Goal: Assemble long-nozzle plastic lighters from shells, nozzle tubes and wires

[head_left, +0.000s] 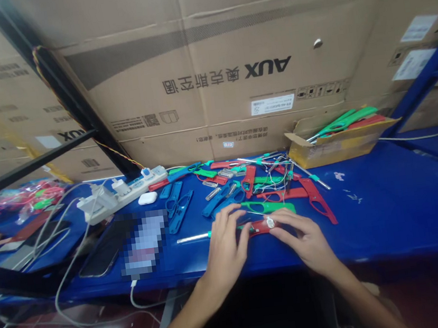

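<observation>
Work at a blue counter [392, 212], seen from above. Close to the near edge, about midway along it, a red piece [259, 227] lies level between the left hand [226, 240] and the right hand [307, 235]. The right fingers pinch its right end, where a white round part [270, 223] shows; the grip at the end seems chosen to leave the middle in view. The left fingers are curved and parted, the thumb at the piece's left end, probably to steady it; whether their tips also pinch the thin wire [255, 213] spanning the gap between the hands cannot be told. A metal rod [192, 238] points from behind the left hand toward the counter's left side; its join to the red piece is hidden.

Beyond the hands, toward the back edge, lie blue casings [180, 211], a green casing [288, 207], a red casing [320, 199] and small metal parts [211, 194], a loose heap presumably kept within reach. A cardboard box [337, 150] of similar pieces stands at the back edge, right of the heap, perhaps to leave the front free. To the left, a power strip [138, 189] runs toward the back edge; nearer the front lie a dark phone [107, 247] and a lit phone [145, 245], the latter's cable [134, 287] hanging over the near edge.
</observation>
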`<state>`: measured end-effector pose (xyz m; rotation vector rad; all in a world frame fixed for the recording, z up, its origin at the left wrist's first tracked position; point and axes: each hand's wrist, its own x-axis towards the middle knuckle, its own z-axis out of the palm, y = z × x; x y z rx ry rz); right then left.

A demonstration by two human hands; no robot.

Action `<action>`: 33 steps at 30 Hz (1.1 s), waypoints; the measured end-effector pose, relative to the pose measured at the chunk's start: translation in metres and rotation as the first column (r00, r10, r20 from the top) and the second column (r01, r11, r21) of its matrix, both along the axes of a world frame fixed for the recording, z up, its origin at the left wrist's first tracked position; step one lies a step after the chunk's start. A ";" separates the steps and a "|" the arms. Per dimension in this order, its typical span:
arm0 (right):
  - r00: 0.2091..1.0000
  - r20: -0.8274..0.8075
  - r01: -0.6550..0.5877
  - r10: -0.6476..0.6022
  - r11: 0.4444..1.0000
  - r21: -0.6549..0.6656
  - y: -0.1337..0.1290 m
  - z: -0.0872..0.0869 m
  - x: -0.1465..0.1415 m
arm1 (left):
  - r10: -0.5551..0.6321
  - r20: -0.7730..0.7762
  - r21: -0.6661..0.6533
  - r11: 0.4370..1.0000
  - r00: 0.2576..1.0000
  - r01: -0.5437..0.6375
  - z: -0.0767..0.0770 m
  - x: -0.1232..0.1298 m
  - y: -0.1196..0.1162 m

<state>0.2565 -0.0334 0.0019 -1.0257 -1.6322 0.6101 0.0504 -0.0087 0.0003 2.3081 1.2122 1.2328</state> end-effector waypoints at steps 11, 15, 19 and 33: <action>0.999 0.007 -0.031 0.031 0.997 0.069 -0.001 -0.001 0.001 | 0.079 -0.346 0.005 0.997 0.935 -0.082 -0.004 0.001 0.011; 0.999 0.027 -0.023 0.021 0.998 0.066 -0.002 0.000 0.001 | 0.048 -0.275 -0.090 0.993 0.960 -0.075 -0.002 -0.001 0.014; 0.998 0.063 -0.022 0.019 0.999 0.041 0.000 -0.001 0.000 | 0.046 -0.218 -0.156 0.984 0.975 -0.081 0.000 -0.001 0.015; 0.982 0.189 0.016 -0.004 0.998 -0.059 0.002 -0.004 -0.007 | -0.101 0.007 -0.225 0.969 0.995 0.100 -0.003 -0.009 0.014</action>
